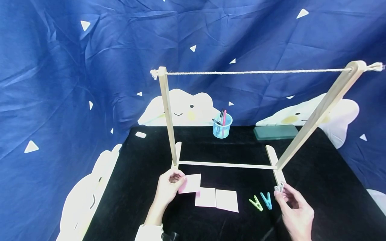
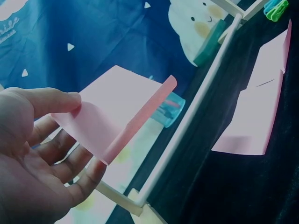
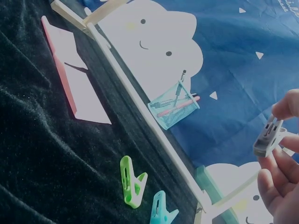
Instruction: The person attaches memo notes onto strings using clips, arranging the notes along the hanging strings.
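Observation:
My left hand [image 1: 169, 187] pinches a pink sheet of note paper [image 2: 114, 98] between thumb and fingers; one edge of the sheet is folded up. Two more pink sheets [image 1: 205, 197] lie side by side on the black cloth, just right of it. In my right hand [image 1: 294, 207] a light grey clothespin [image 3: 268, 136] is pinched between thumb and fingers, near the right foot of the wooden frame. A green clothespin [image 1: 256, 203] and a blue clothespin [image 1: 266, 201] lie on the cloth left of that hand.
A wooden frame [image 1: 167, 113] with a rope [image 1: 256, 72] strung across its top stands over the table. Behind it are a blue mesh pen cup [image 1: 221, 130] with pens, a green case [image 1: 275, 132] and a small white block [image 1: 140, 135]. A blue curtain [image 1: 120, 50] hangs behind.

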Motion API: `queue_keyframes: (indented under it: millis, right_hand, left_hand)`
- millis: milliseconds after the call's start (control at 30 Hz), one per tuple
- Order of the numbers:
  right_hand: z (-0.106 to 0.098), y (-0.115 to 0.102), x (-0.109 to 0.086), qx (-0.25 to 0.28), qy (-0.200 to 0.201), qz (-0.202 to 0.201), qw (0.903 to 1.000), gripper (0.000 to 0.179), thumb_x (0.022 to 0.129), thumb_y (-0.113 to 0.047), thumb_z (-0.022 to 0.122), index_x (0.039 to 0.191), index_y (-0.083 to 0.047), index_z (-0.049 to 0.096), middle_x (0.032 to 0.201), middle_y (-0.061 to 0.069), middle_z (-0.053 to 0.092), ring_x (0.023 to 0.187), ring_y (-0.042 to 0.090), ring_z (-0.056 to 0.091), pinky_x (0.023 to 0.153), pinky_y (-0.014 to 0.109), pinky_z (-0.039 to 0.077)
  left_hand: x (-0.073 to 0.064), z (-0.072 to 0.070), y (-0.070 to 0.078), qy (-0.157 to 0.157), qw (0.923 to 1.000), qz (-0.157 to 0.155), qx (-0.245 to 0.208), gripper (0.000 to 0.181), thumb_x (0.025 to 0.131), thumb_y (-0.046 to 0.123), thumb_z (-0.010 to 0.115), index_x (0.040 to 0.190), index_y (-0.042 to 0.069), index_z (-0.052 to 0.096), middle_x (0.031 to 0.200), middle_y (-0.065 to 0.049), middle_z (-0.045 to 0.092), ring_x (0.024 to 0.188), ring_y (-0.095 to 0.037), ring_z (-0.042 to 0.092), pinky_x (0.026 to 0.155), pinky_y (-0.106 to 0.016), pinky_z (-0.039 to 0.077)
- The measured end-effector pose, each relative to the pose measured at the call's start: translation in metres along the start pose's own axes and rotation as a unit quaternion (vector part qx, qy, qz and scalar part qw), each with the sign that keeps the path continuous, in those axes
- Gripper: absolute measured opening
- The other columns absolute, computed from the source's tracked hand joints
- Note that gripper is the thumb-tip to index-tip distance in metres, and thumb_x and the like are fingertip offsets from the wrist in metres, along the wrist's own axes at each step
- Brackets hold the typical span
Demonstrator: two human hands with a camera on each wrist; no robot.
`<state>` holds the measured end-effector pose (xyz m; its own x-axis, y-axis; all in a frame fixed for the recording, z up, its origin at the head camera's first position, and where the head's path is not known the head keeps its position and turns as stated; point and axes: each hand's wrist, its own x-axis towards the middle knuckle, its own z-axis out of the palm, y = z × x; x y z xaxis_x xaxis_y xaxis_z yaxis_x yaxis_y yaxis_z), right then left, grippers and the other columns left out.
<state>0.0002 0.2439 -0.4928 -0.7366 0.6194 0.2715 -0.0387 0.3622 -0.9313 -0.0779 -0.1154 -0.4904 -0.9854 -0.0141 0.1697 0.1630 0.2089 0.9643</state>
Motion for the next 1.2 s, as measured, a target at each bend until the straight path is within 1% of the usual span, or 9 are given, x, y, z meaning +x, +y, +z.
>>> queue_keyframes:
  millis: [167, 300, 500, 800, 867, 933, 1000, 1100, 1200]
  right_hand:
    - [-0.001, -0.002, 0.000, -0.005, 0.001, -0.018, 0.9998, 0.037, 0.077, 0.015, 0.077, 0.113, 0.006, 0.072, 0.083, -0.028, 0.065, 0.068, -0.007, 0.058, 0.067, 0.004, 0.045]
    - [0.000, -0.008, 0.002, -0.001, -0.001, -0.019, 0.9998, 0.035, 0.077, 0.015, 0.076, 0.111, 0.007, 0.072, 0.081, -0.028, 0.065, 0.067, -0.007, 0.058, 0.066, 0.004, 0.045]
    - [0.003, -0.022, 0.004, 0.023, -0.007, -0.023, 0.9994, 0.031, 0.078, 0.017, 0.074, 0.109, 0.010, 0.071, 0.079, -0.022, 0.066, 0.067, -0.007, 0.061, 0.065, 0.004, 0.047]
    - [0.009, -0.032, 0.005, 0.046, -0.006, -0.048, 0.9978, 0.026, 0.077, 0.021, 0.072, 0.102, 0.014, 0.070, 0.080, -0.023, 0.068, 0.067, -0.006, 0.062, 0.067, 0.006, 0.048]
    - [0.011, -0.034, 0.006, 0.060, -0.010, -0.052, 0.9968, 0.026, 0.077, 0.022, 0.071, 0.102, 0.015, 0.070, 0.081, -0.022, 0.070, 0.068, -0.006, 0.065, 0.066, 0.006, 0.050]
    - [0.013, -0.037, 0.007, 0.101, -0.017, -0.049, 0.9935, 0.026, 0.077, 0.022, 0.070, 0.102, 0.017, 0.069, 0.083, -0.018, 0.073, 0.069, -0.003, 0.067, 0.065, 0.008, 0.052]
    - [0.016, -0.040, 0.007, 0.146, -0.023, -0.049, 0.9879, 0.025, 0.078, 0.023, 0.069, 0.102, 0.019, 0.068, 0.085, -0.013, 0.076, 0.071, -0.001, 0.069, 0.065, 0.010, 0.054]
    - [0.021, -0.046, 0.009, 0.186, -0.034, -0.063, 0.9800, 0.023, 0.079, 0.024, 0.067, 0.102, 0.022, 0.066, 0.085, -0.009, 0.076, 0.072, 0.002, 0.070, 0.066, 0.010, 0.054]
    - [0.026, -0.052, 0.010, 0.196, -0.042, -0.089, 0.9756, 0.022, 0.079, 0.025, 0.066, 0.101, 0.026, 0.063, 0.085, -0.009, 0.076, 0.075, 0.002, 0.070, 0.069, 0.010, 0.053]
  left_hand:
    - [0.005, 0.000, 0.009, -0.002, 1.0000, 0.007, -0.004, 0.008, 0.083, 0.002, 0.079, 0.087, 0.004, 0.072, 0.081, -0.014, 0.072, 0.070, -0.006, 0.061, 0.067, -0.019, 0.051]
    - [0.014, 0.000, 0.020, -0.005, 0.9998, 0.012, -0.016, 0.009, 0.083, 0.002, 0.080, 0.089, 0.004, 0.073, 0.083, -0.015, 0.073, 0.071, -0.007, 0.062, 0.068, -0.018, 0.051]
    - [0.032, 0.000, 0.037, -0.013, 0.9989, 0.042, -0.014, 0.009, 0.084, 0.004, 0.080, 0.092, 0.004, 0.074, 0.086, -0.016, 0.074, 0.074, -0.008, 0.064, 0.072, -0.018, 0.051]
    - [0.047, -0.004, 0.055, -0.013, 0.9972, 0.072, -0.018, 0.010, 0.085, 0.003, 0.078, 0.093, 0.001, 0.074, 0.087, -0.018, 0.074, 0.077, -0.008, 0.065, 0.076, -0.018, 0.053]
    - [0.049, -0.005, 0.058, -0.011, 0.9962, 0.081, -0.030, 0.010, 0.085, 0.001, 0.078, 0.094, -0.002, 0.073, 0.087, -0.021, 0.073, 0.076, -0.006, 0.065, 0.075, -0.017, 0.053]
    - [0.051, -0.005, 0.060, -0.010, 0.9950, 0.091, -0.042, 0.012, 0.085, -0.001, 0.078, 0.094, -0.004, 0.072, 0.088, -0.023, 0.073, 0.076, -0.006, 0.065, 0.075, -0.017, 0.053]
    - [0.052, -0.005, 0.063, -0.010, 0.9937, 0.097, -0.054, 0.013, 0.085, -0.002, 0.077, 0.095, -0.006, 0.072, 0.088, -0.025, 0.072, 0.076, -0.006, 0.065, 0.074, -0.016, 0.053]
    - [0.055, -0.004, 0.068, -0.013, 0.9921, 0.106, -0.067, 0.015, 0.085, -0.002, 0.077, 0.097, -0.007, 0.071, 0.090, -0.025, 0.071, 0.077, -0.008, 0.065, 0.074, -0.017, 0.053]
    - [0.059, -0.001, 0.074, -0.013, 0.9916, 0.108, -0.070, 0.015, 0.085, 0.000, 0.077, 0.098, -0.006, 0.072, 0.091, -0.025, 0.072, 0.077, -0.009, 0.064, 0.072, -0.017, 0.051]
